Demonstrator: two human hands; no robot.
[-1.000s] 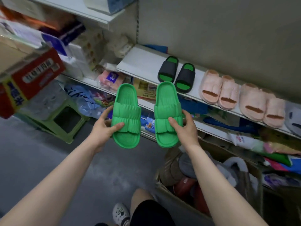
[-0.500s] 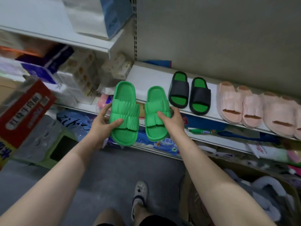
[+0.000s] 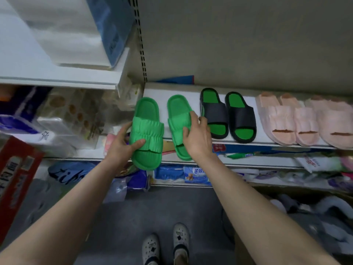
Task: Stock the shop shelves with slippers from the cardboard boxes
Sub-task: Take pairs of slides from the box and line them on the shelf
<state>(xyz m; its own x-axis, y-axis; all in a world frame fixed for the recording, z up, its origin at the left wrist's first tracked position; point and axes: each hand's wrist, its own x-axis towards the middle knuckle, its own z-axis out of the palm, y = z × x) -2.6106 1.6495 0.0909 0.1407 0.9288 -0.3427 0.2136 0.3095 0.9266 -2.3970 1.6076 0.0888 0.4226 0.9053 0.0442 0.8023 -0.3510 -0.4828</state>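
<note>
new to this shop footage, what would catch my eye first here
Brightest are two slippers at centre: the left hand grips the left green slipper and the right hand holds the right green slipper at the front edge of the white shelf. Right of them on it sit black slippers with green footbeds and pale pink slippers.

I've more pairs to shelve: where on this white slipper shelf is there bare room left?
Bare shelf shows only at the left end, between the upright post and the black-and-green pair, partly covered by the held green slippers. Rightward, the pink slippers sit packed side by side.
</note>
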